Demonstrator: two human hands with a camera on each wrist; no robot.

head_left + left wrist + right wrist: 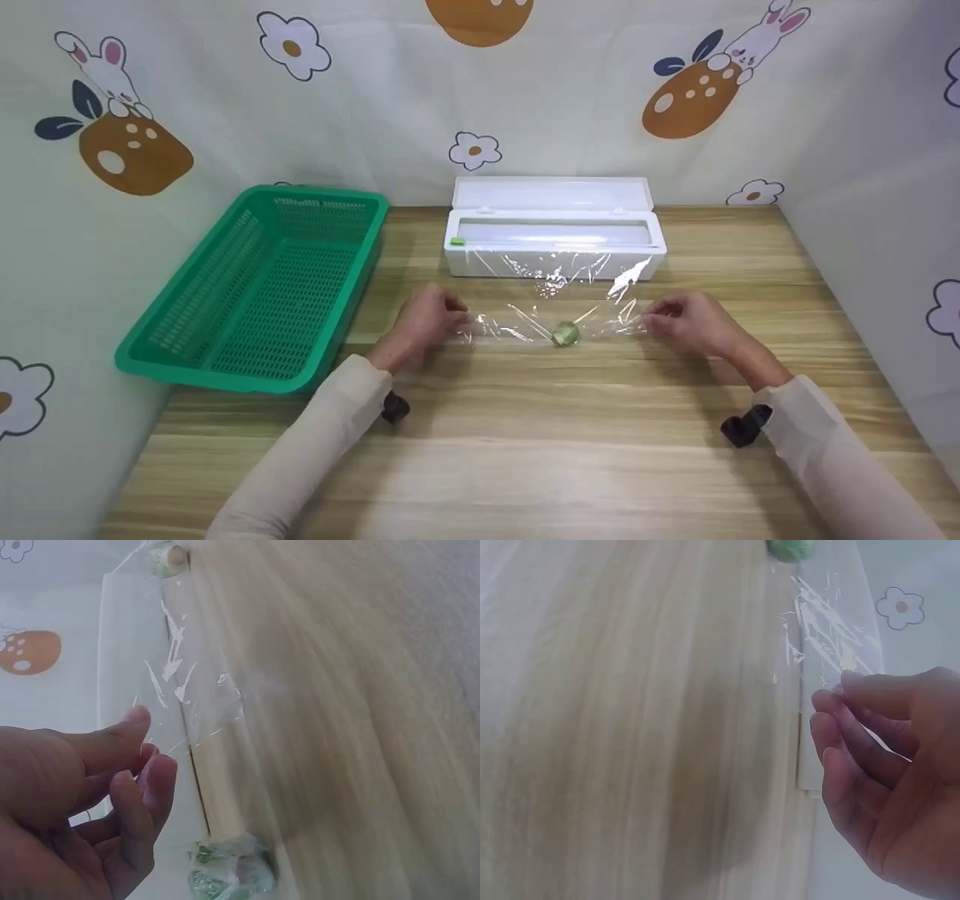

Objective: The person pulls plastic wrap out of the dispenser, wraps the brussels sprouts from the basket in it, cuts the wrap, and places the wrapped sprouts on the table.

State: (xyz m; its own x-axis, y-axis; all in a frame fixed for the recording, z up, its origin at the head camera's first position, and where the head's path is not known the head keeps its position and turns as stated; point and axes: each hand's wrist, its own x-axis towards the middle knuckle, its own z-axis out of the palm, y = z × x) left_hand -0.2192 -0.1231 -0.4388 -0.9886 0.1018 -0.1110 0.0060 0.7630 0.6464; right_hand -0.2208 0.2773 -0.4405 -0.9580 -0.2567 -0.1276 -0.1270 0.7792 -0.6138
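Clear plastic wrap (517,326) stretches toward me from the white dispenser box (555,262), shiny and creased along its front edge. My left hand (429,316) pinches its left corner between thumb and fingers. At the opposite corner my right hand (691,321) pinches the film the same way. Between the hands a small green Brussels sprout (565,334) overlaps the film near its front edge; its pale cut stem faces the left wrist camera. A film-wrapped green vegetable (231,870) shows low in the left wrist view, beyond my left fingers.
To the left stands a green slotted basket (289,300), close to my left forearm. The dispenser's lid (553,193) is raised at the back, and a green slider (457,241) sits at its left end. Patterned cloth (375,97) surrounds the wooden table (540,450).
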